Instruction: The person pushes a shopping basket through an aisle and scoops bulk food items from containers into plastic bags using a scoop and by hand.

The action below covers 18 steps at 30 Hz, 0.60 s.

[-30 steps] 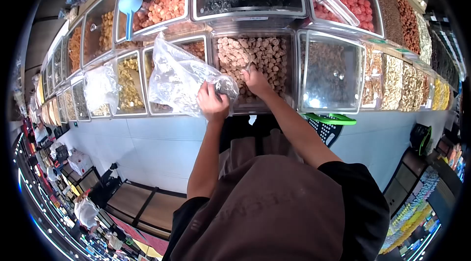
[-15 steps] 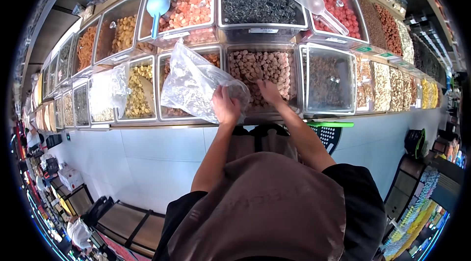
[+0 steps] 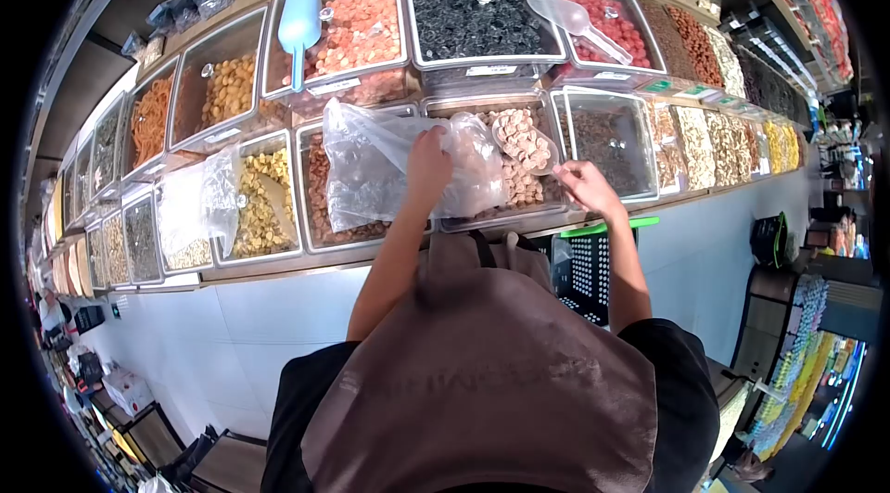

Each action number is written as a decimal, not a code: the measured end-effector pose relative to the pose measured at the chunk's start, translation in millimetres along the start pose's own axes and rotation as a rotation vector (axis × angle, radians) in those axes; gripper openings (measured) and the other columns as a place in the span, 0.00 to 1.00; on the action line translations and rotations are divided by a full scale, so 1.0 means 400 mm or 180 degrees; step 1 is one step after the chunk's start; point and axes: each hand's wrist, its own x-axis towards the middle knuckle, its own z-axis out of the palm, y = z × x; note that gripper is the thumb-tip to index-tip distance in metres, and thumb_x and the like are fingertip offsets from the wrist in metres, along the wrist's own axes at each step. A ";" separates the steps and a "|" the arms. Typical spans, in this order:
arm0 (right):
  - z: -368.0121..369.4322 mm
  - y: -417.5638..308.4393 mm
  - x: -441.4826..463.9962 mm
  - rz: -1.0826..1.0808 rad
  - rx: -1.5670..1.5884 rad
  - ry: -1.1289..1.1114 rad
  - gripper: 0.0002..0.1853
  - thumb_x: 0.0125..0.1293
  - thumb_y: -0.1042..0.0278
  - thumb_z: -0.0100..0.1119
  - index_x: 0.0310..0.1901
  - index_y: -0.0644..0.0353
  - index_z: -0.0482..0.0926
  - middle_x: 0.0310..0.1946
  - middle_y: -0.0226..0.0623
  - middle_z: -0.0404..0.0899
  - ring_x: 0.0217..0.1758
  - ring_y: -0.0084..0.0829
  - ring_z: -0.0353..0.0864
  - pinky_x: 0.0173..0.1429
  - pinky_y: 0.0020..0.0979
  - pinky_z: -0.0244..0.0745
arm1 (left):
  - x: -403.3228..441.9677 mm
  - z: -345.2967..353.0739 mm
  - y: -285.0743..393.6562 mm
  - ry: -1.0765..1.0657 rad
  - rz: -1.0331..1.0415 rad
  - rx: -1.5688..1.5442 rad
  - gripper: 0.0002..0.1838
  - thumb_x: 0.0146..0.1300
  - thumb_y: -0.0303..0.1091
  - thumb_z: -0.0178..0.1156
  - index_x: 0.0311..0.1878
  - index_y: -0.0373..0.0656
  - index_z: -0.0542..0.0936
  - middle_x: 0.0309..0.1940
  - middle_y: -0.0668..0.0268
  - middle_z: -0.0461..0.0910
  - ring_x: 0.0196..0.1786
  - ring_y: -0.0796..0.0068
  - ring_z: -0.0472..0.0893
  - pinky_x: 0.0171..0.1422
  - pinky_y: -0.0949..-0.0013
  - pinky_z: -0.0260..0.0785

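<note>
Evidently the step in hand is the passing of scooped pieces from the bin to the bag. The person's right hand (image 3: 586, 185) grips the handle end of a clear scoop (image 3: 553, 159), its fingers closed round it, and the scoop carries a heap of tan pieces (image 3: 521, 136) above the open bin (image 3: 547, 208) that holds more of the same. The left hand (image 3: 430, 164) grasps a clear plastic bag (image 3: 371, 168), its fingers bunched into the film. The bag spreads across the neighboring bin (image 3: 346, 239) and partly over the tan pieces' bin, with its right end close beside the scoop; whether the two touch cannot be told, nor how much the bag contains.

From here, the next move would seem to call for a scoop kept level until its front is within the bag's mouth, then a gentle tilt, with the left hand holding the film apart. Limp film could fold across the opening, and pieces near the scoop's rim might spill into the bin. To the right, a lidded bin (image 3: 607, 145) stands just beside.
</note>
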 end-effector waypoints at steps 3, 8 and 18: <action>-0.055 -0.068 -0.037 -0.0072 -0.0221 -0.0073 0.24 0.75 0.47 0.56 0.29 0.62 0.78 0.12 0.26 0.68 0.10 0.18 0.65 0.15 0.27 0.58 | 0.050 0.026 0.000 -0.0028 0.0388 0.0036 0.19 0.56 0.21 0.54 0.53 0.38 0.79 0.48 0.48 0.82 0.52 0.44 0.80 0.58 0.50 0.72; -0.073 -0.220 -0.039 -0.0259 -0.1032 -0.0198 0.20 0.70 0.55 0.58 0.33 0.67 0.82 0.17 0.39 0.79 0.18 0.26 0.77 0.26 0.34 0.73 | 0.095 -0.050 0.135 -0.0023 0.0275 0.0328 0.19 0.55 0.19 0.55 0.52 0.39 0.81 0.47 0.48 0.84 0.51 0.50 0.83 0.58 0.54 0.75; 0.263 -0.374 0.135 -0.2258 -0.2799 0.0151 0.13 0.64 0.59 0.62 0.40 0.62 0.82 0.31 0.50 0.85 0.38 0.49 0.87 0.44 0.48 0.80 | 0.024 -0.234 0.246 0.0519 -0.0377 -0.0487 0.16 0.59 0.21 0.56 0.51 0.39 0.81 0.40 0.51 0.86 0.44 0.52 0.86 0.51 0.57 0.77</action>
